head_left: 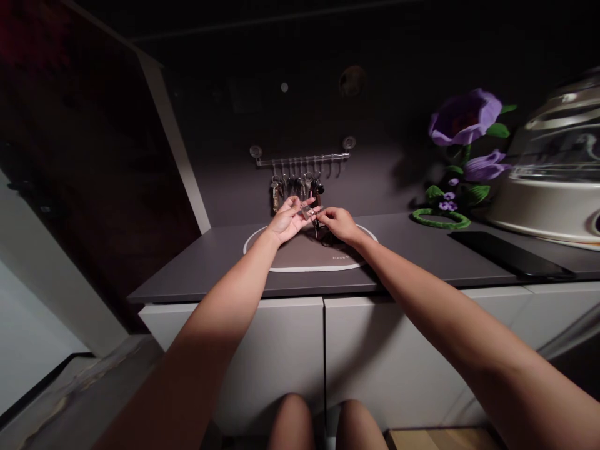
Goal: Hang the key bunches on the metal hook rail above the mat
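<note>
Loosely spread, the left hand (pixel 287 221) supports keys (pixel 307 213); the right hand (pixel 341 224) pinches them.

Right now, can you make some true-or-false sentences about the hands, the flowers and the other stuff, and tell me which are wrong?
1. The left hand and right hand are both at a small shiny metal item. True.
2. The purple flowers with green leaves stand left of both hands. False: the flowers stand to the right.
3. A clear rail with hooks is fixed to the dark wall. True.
4. The flat black slab hangs on the wall. False: the slab lies on the dark grey counter.
</note>
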The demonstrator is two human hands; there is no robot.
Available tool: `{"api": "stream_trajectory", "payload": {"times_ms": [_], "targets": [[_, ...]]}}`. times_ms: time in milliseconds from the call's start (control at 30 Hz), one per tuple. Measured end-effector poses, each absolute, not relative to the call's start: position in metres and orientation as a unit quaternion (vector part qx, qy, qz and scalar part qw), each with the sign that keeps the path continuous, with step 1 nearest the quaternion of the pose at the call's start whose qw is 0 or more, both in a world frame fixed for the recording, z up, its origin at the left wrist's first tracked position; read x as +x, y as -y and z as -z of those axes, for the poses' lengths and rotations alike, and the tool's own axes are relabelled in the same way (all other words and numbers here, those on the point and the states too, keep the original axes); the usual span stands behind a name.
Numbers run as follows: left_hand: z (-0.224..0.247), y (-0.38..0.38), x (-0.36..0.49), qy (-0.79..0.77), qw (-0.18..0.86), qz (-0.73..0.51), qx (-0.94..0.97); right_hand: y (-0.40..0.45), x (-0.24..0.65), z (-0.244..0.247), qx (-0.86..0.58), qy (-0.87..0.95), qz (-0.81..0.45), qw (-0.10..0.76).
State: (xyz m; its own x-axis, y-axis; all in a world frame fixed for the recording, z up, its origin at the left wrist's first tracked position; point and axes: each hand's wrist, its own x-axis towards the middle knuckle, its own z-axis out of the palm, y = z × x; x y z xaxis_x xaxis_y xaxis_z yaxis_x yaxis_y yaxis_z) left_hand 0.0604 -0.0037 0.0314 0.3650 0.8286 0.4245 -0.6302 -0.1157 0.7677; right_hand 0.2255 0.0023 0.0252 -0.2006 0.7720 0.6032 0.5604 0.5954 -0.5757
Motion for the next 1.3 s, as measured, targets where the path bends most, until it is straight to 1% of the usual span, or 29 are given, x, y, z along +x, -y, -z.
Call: {"api": "stream_trajectory", "payload": {"times_ms": [333,567,767,967,1167,1300], "targets": [[-0.030,-0.002,0.060,-0.178,0.610,-0.618,0.463,-0.010,0.229,-0.025,-0.364,0.728,-0.183,0.551],[-0.020,-0.006,0.070,-0.262,0.586,-0.593,0.487,-0.012,0.231,-0.027,-0.331,0.684,-0.221,0.612],[-0.008,-0.010,0.076,-0.334,0.517,-0.550,0.564,-0.014,0.232,-0.029,-0.306,0.652,-0.252,0.647],[-0.004,-0.013,0.080,-0.325,0.391,-0.549,0.663,-0.014,0.228,-0.035,-0.321,0.640,-0.289,0.635],[-0.004,-0.015,0.086,-0.330,0.331,-0.569,0.677,-0.017,0.220,-0.046,-0.284,0.600,-0.381,0.644],[-0.001,-0.020,0.085,-0.357,0.278,-0.564,0.691,-0.024,0.216,-0.055,-0.296,0.568,-0.407,0.651]]}}
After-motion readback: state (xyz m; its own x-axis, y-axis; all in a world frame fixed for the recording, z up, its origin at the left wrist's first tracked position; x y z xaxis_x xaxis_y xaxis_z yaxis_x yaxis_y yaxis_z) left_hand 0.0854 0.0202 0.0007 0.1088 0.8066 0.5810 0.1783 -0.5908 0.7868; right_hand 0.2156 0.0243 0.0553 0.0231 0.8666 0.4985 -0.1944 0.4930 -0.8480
